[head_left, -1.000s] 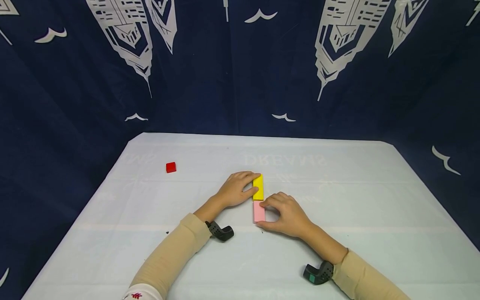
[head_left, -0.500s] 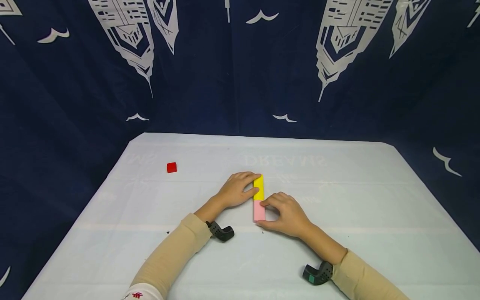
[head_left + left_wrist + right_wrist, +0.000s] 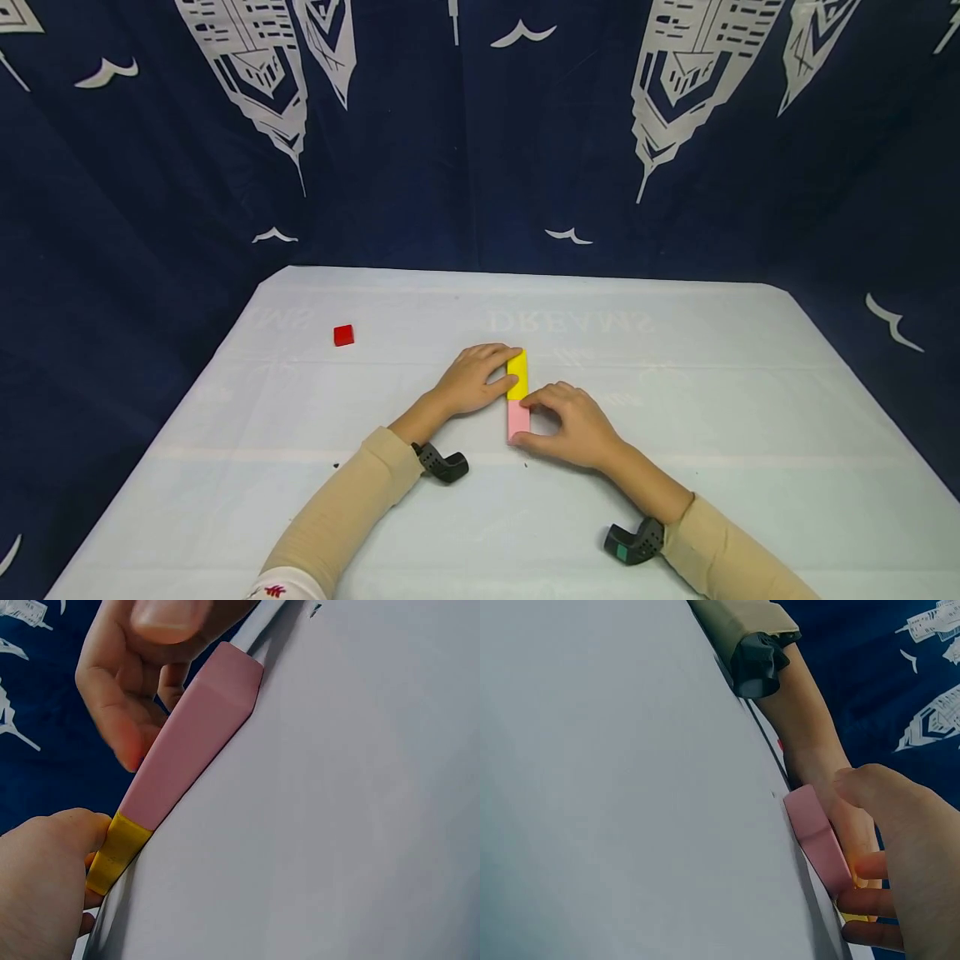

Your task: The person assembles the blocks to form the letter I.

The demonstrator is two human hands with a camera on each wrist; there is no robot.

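A yellow block (image 3: 518,367) and a pink block (image 3: 518,422) lie end to end on the white table, the yellow one farther away. My left hand (image 3: 470,381) grips the yellow block from its left side, index finger at the far end and thumb nearer. At the pink block's right side is my right hand (image 3: 572,425), thumb and index finger spread along it. The left wrist view shows the right thumb (image 3: 171,616) raised over the pink block's near end, apart from it. In the right wrist view the right fingers (image 3: 866,901) are near where the blocks meet.
A small red block (image 3: 343,335) sits at the back left of the white table (image 3: 675,367). Dark blue patterned cloth (image 3: 465,167) hangs behind it. Black wrist devices (image 3: 442,463) jut from both sleeves. Tiny dark specks dot the table.
The right thumb and wrist have shifted slightly away from me, the thumb lifting off the near end of the pink block. The left hand and both blocks have stayed put.
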